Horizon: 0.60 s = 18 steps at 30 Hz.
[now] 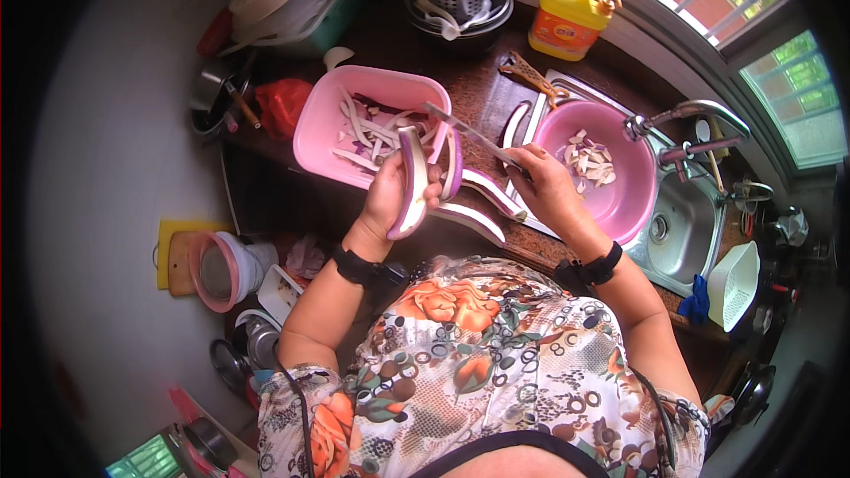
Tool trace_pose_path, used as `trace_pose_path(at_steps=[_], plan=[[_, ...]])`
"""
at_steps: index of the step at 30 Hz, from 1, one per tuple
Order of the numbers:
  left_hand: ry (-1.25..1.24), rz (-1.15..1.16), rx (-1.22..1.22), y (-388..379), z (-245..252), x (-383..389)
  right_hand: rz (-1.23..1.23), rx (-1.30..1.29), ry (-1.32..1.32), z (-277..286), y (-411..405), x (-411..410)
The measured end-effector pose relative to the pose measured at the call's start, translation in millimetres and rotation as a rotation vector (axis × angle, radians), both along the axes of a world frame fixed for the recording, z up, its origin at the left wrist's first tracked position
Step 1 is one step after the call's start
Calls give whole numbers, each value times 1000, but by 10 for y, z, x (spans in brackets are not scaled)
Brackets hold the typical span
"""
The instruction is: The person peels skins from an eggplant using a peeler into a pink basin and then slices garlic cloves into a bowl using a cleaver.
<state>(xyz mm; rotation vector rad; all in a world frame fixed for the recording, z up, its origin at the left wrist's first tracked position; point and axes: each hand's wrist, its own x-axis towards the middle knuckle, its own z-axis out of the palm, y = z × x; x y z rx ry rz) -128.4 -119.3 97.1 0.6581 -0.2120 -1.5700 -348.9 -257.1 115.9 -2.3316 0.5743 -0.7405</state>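
Note:
My left hand (385,196) grips a partly peeled purple eggplant piece (416,176) with a long white cut face. A second purple-edged piece (453,162) stands just beyond its fingers; whether they hold it too I cannot tell. My right hand (541,176) is closed around a knife (465,129), its blade reaching over the rim of a pink rectangular basin (307,139). White strips (378,136) lie inside that basin. Two long eggplant lengths (495,194) (470,220) rest on the counter between my hands. Past my right hand, a round pink basin (641,206) contains cut eggplant chunks (590,162).
A peeler (528,73) and another eggplant strip (515,125) lie by the steel sink (687,259). The faucet (697,113) overhangs the round basin. Behind stand a yellow detergent jug (568,23) and a bowl of utensils (458,13). A red plastic bag (282,106) sits at left.

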Motion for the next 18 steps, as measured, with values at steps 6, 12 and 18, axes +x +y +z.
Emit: trace_pose_path(at_steps=[6, 12, 18], plan=[[-19, -84, -71, -119, -133, -326, -3, -234, 9, 131, 204, -43], [-28, -123, -67, -148, -62, -539, -13, -341, -25, 163, 262, -43], [-76, -7, -167, 65, -64, -366, 84, -393, -47, 249, 322, 268]])
